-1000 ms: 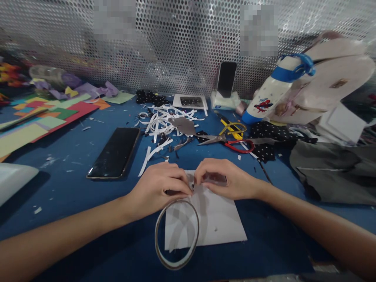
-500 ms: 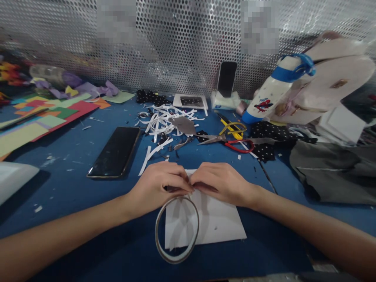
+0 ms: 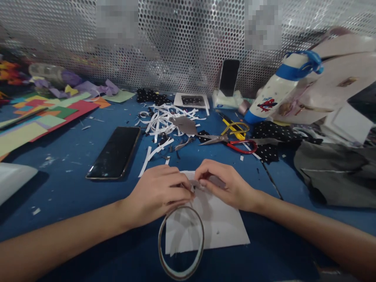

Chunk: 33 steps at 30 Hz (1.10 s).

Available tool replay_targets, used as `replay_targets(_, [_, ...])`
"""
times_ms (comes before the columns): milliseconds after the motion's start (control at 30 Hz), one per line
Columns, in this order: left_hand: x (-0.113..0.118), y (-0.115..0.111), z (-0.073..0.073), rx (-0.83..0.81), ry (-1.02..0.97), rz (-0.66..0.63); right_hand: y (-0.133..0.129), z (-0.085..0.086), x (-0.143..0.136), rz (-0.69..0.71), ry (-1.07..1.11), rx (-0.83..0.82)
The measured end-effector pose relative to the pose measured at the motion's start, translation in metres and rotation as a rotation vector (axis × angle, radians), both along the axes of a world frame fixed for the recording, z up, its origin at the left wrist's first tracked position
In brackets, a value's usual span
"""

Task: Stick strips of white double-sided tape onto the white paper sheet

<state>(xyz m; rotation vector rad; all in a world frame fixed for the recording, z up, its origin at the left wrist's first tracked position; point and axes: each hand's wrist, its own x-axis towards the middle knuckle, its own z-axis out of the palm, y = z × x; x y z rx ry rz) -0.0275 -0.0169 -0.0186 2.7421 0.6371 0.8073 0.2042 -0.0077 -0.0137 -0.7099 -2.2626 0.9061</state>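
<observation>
My left hand [image 3: 163, 192] is closed, its fingers pinched over a sheet of white paper [image 3: 223, 225]. Opposite it, my right hand [image 3: 227, 184] pinches one end of a short pale strip [image 3: 196, 183], which looks like tape and runs between the fingertips of both hands. A thin ring-shaped roll of tape [image 3: 202, 243] stands tilted just below my left fingers, over the paper's left part. Whether the strip joins the roll is hidden by my left hand.
Beyond my hands lie scissors [image 3: 223, 139], a yellow cutter [image 3: 235, 127] and white paper strips [image 3: 161, 121]. A dark phone [image 3: 116, 152] is at left, near coloured papers [image 3: 58, 117]. A bottle [image 3: 273, 94], a bag [image 3: 337, 86] and grey cloth [image 3: 331, 176] are at right.
My right hand has lifted slightly and drawn apart from my left, showing the pale strip between them. The tape roll has shifted a little lower and to the right in view.
</observation>
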Motion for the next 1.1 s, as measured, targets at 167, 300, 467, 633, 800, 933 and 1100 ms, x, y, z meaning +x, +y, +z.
replay_targets(167, [0.0014,0.0032,-0.0018,-0.218,-0.143,0.007,0.0014,-0.0046,-0.0013,-0.033,-0.005,-0.014])
replay_targets(300, [0.0020,0.0054,-0.0006,-0.481,-0.258,0.046,0.0006,-0.0042,-0.0022,-0.013,-0.048,-0.026])
replay_targets(467, [0.0025,0.0072,0.0020,-0.638,-0.287,0.103,-0.0016,-0.0025,-0.0017,-0.014,-0.100,0.008])
replay_targets(633, [0.0059,0.0075,0.0011,-0.696,-0.321,0.163,-0.0028,-0.0030,-0.0030,-0.013,-0.106,-0.013])
replay_targets(800, [0.0083,0.0059,0.0008,-0.729,-0.353,0.200,-0.0051,-0.0038,-0.0074,-0.072,-0.079,-0.081])
replay_targets(933, [0.0086,0.0052,0.0022,-0.727,-0.342,0.197,-0.0071,-0.0050,-0.0089,-0.137,-0.007,-0.148])
replay_targets(1100, [0.0074,0.0055,0.0028,-0.722,-0.307,0.196,-0.0034,-0.0094,-0.0070,-0.151,0.137,-0.282])
